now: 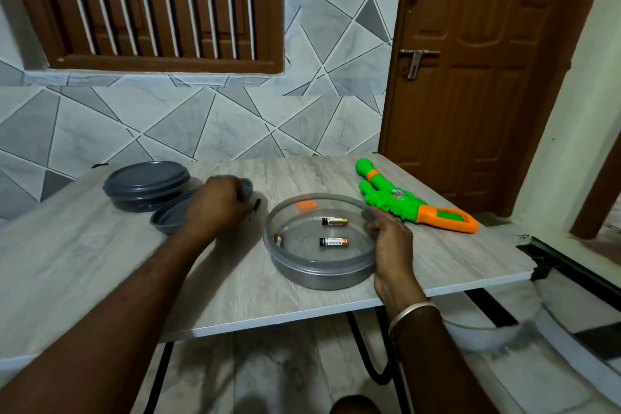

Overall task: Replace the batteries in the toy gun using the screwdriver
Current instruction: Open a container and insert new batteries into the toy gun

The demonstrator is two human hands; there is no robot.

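Observation:
A green and orange toy gun (413,202) lies at the table's right, its battery bay showing green in the orange grip. A round grey tray (319,274) in the middle holds three batteries (333,242) and an orange cover piece (306,205). My right hand (389,239) grips the tray's right rim. My left hand (215,205) hovers left of the tray, closed around a small dark tool (256,207), likely the screwdriver, whose tip sticks out toward the tray. The hand is blurred.
A dark lidded container (146,186) stands at the back left, with a second dark dish (169,217) partly hidden under my left hand. The wooden table (100,262) ends close to my body and at the right; a brown door (470,77) stands behind.

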